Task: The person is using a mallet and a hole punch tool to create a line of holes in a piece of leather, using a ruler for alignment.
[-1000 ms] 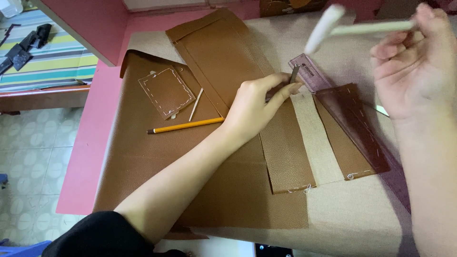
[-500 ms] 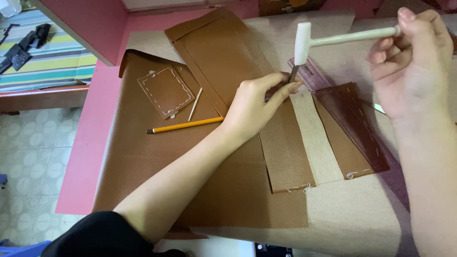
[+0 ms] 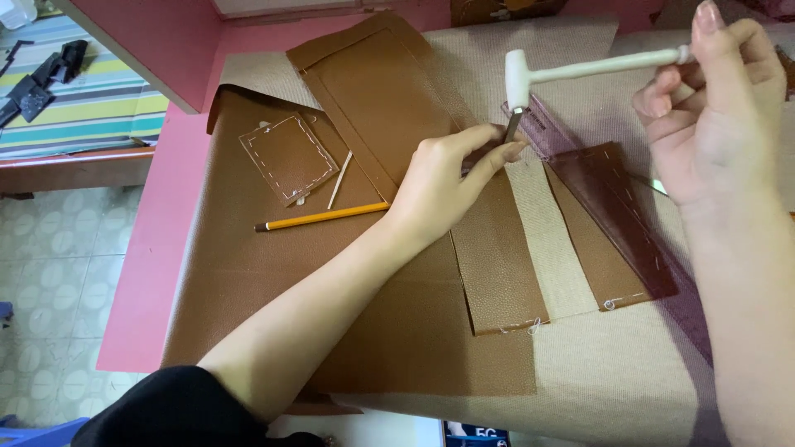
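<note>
White mallet [image 3: 520, 76]: now down on the metal punch [image 3: 512, 126], lowered from its raised position. Right hand [image 3: 714, 116] fingers grasp its handle; left hand [image 3: 443, 184] fingers pinch the punch upright on the brown leather strip [image 3: 497, 265].

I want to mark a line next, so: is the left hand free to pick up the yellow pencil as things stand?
Probably not right away. The left hand is pinching a metal punch upright under the white mallet. The pencil lies uncovered on the brown leather sheet beside that wrist, so nothing blocks it.
</note>
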